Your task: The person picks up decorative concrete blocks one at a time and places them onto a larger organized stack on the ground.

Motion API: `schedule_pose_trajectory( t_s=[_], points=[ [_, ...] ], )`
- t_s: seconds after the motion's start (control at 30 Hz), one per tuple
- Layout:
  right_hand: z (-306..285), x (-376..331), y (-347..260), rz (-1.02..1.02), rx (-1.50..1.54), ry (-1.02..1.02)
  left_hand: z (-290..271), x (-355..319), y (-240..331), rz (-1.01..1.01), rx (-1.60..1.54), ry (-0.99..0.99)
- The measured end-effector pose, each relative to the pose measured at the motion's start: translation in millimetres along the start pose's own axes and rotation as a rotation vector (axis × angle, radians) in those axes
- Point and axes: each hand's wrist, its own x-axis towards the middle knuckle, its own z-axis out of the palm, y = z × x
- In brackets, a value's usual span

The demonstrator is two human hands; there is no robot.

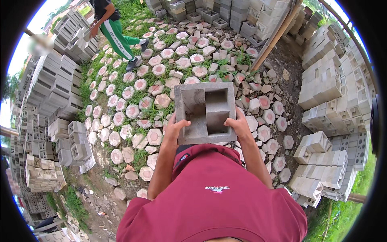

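Observation:
A grey hollow concrete block (205, 112) with two open cells is held up in front of my chest, above the paved ground. My left hand (174, 127) grips its lower left edge, thumb on top. My right hand (239, 125) grips its lower right edge, fingers curled over the rim. Both forearms rise from my red shirt at the lower edge of the view.
Hexagonal paving stones (155, 136) with grass between them cover the ground. Stacks of grey blocks stand at the left (52, 88), at the right (330, 88) and at the back (225, 12). Another person in green trousers (117, 38) walks at the upper left. A wooden pole (276, 36) leans at the back.

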Motion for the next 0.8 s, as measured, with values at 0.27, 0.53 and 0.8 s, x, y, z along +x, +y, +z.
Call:
schedule_pose_trajectory(
  t_s=[0.27, 0.53, 0.8],
  points=[
    [28, 174, -45, -0.035, 0.008, 0.113, -11, 183, 99, 0.025, -0.003, -0.111],
    [55, 324, -91, -0.091, 0.021, 0.164, -17, 320, 202, -0.041, 0.015, -0.137],
    [34, 455, -127, -0.009, 0.069, 0.203, 19, 441, 272, 0.086, 0.100, -0.182]
  ],
)
